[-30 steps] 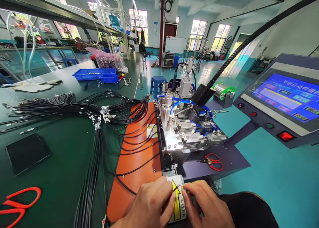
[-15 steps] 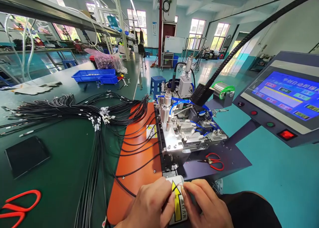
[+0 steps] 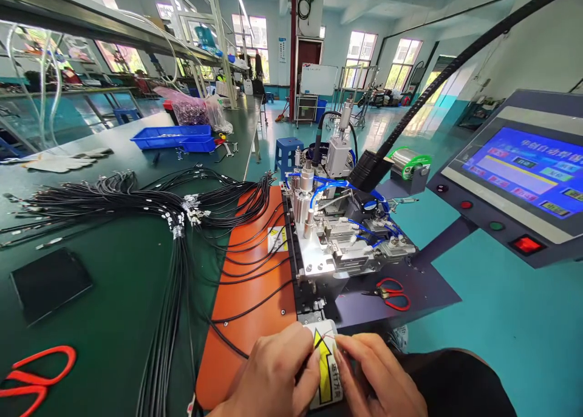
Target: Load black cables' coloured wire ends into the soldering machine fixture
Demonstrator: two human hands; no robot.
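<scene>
Black cable (image 3: 237,344) end sits at the bottom centre of the frame, pinched between left hand (image 3: 268,377) and right hand (image 3: 380,380) over the yellow arrow label (image 3: 327,368). Fingertips of both are pressed together on its fine wire tip. Best hold it taut, aligned with the fixture (image 3: 339,247) above.

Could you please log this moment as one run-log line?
left hand: pinching thin wire end | right hand: pinching same wire | over yellow arrow label | black cable across orange mat
</scene>
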